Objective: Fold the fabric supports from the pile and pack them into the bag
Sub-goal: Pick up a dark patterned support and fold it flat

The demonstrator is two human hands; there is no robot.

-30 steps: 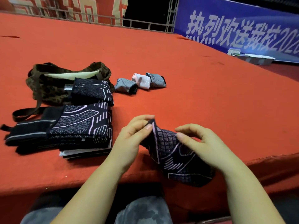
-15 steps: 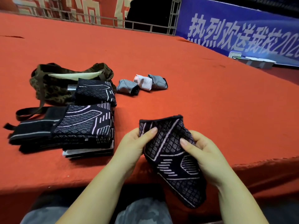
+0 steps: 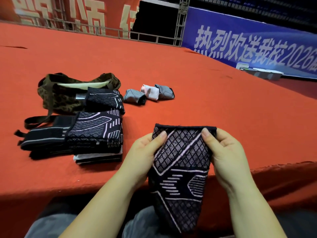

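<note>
Both forearms reach in from 6 o'clock, wrists bent slightly inward toward each other. The left hand grips the upper left corner of a black patterned sleeve, thumb on the front face, its fingers curled behind the cloth. The right hand pinches the upper right corner the same way, thumb tip on the dark hem. Between them the sleeve hangs upright with its top edge stretched flat, and its narrow lower end dangles past the near edge of the table above the person's lap.

At 9 o'clock from the hands, a stack of folded black supports lies on the red table. Beyond it, toward 10 o'clock, sits a camouflage bag with 1 folded black sleeve resting against its right side. At 12 o'clock, well apart from the hands, 3 small rolled bundles lie in a row, touching one another: grey, white, grey.
</note>
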